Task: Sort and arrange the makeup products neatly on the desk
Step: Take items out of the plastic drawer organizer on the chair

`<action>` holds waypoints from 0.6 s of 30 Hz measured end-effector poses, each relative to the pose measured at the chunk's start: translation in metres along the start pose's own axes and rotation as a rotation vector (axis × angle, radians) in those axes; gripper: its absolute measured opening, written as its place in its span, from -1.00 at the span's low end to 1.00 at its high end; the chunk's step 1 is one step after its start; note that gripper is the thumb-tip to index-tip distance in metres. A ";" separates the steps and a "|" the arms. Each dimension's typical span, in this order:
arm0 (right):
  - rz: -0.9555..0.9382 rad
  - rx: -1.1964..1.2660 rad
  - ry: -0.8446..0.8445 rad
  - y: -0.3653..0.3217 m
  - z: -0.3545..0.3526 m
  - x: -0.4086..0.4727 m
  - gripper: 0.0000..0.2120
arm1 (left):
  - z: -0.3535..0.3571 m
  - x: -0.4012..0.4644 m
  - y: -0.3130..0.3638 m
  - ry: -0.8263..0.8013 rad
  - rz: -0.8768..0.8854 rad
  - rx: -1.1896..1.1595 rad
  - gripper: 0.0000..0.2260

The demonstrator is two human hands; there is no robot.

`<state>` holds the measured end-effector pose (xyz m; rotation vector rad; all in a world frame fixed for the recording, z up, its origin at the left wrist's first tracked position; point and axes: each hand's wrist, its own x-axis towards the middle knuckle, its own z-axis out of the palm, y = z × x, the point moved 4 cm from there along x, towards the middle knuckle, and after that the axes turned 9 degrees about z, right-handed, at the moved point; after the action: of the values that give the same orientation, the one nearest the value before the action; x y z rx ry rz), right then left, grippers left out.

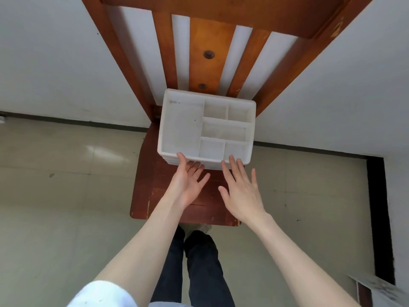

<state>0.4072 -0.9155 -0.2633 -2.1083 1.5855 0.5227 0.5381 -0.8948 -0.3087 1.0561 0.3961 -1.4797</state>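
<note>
A white plastic organiser box with several empty compartments stands on the seat of a wooden chair, against its back. My left hand reaches its near front wall with straight fingers, thumb at the rim. My right hand is spread flat, its fingertips touching the box's near right edge. Neither hand curls around anything. No makeup products are in view.
The chair's slatted wooden back rises against a white wall. Pale tiled floor lies on both sides. My legs in dark trousers stand in front of the seat. A dark vertical strip runs at the right.
</note>
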 end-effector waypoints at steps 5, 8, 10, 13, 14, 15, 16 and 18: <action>-0.038 0.039 -0.026 0.008 -0.004 0.004 -0.43 | 0.000 0.012 -0.011 0.003 0.012 -0.215 -0.38; -0.069 0.037 -0.038 0.010 -0.004 0.005 -0.45 | -0.005 0.015 -0.017 -0.009 0.020 -0.225 -0.32; -0.072 0.045 -0.038 0.012 -0.002 0.005 -0.45 | -0.008 0.016 -0.019 -0.029 0.026 -0.236 -0.33; -0.079 0.038 -0.057 0.013 0.000 0.005 -0.46 | -0.011 0.016 -0.020 -0.037 0.029 -0.195 -0.33; -0.081 0.035 -0.067 0.013 0.000 0.005 -0.45 | -0.013 0.017 -0.020 -0.035 0.031 -0.179 -0.33; -0.080 0.034 -0.077 0.013 0.000 0.005 -0.45 | -0.014 0.017 -0.021 -0.032 0.033 -0.165 -0.33; -0.079 0.033 -0.085 0.013 -0.001 0.006 -0.45 | -0.014 0.017 -0.021 -0.028 0.036 -0.151 -0.32; -0.079 0.031 -0.093 0.014 -0.001 0.006 -0.45 | -0.016 0.017 -0.021 -0.024 0.044 -0.128 -0.31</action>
<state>0.3955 -0.9242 -0.2675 -2.0830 1.4444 0.5577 0.5269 -0.8883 -0.3372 0.9384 0.4422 -1.4083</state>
